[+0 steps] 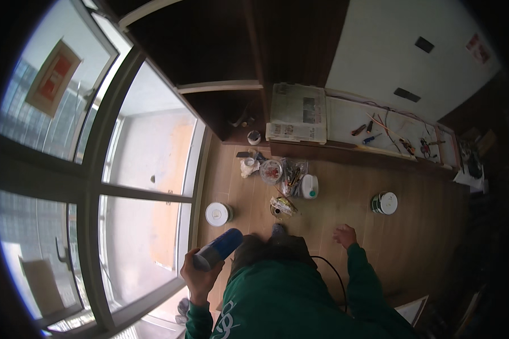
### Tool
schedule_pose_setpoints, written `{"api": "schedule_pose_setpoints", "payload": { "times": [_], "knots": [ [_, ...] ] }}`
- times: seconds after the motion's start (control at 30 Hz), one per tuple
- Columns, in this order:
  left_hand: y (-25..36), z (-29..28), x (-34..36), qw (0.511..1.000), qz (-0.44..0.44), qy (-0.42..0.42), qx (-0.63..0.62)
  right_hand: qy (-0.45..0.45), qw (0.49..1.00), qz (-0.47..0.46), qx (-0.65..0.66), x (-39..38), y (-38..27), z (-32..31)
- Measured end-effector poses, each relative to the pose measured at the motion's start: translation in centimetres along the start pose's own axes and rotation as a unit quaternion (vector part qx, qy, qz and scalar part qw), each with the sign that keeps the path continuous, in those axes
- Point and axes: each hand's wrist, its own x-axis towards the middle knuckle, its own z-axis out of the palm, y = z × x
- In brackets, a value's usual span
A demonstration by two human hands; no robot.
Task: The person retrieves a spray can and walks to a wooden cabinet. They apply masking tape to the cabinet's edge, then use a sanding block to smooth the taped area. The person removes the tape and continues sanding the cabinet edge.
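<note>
My left hand (201, 278) is wrapped round a blue and grey cylinder (221, 248), which looks like a can or bottle and is held tilted beside the window. Its exact kind cannot be made out. To the right, my right hand (343, 235) hangs over the wooden floor with its fingers apart and loosely curled, holding nothing. A white-lidded bucket (385, 203) stands farther right of it, and another white-lidded tub (218, 214) is just beyond my left hand.
Ahead on the floor sit a clear round container (271, 172), a bag of tools (293, 175), a white jug (309, 186) and a roll (281, 209). Hand tools and wires lie on the low cabinet (345, 138). A dark cable (336, 271) curves beside me. Framed windows (93, 192) line the left.
</note>
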Motion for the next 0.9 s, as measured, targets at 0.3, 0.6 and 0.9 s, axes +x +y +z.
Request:
{"api": "schedule_pose_setpoints", "payload": {
  "times": [0.3,0.6,0.9],
  "knots": [
    [-0.3,3.9,18.0,0.980,0.123,-0.158,0.011,0.118,0.977,0.094,0.150,0.5,-3.7,6.1],
    [-1.7,6.4,34.5,0.946,0.208,-0.237,0.071,0.008,0.998,-0.059,-0.012,5.5,-8.2,26.0],
    [0.1,8.1,40.1,0.949,0.234,-0.201,0.059,-0.277,0.932,-0.075,-0.221,10.8,-15.8,50.5]
  ]
}}
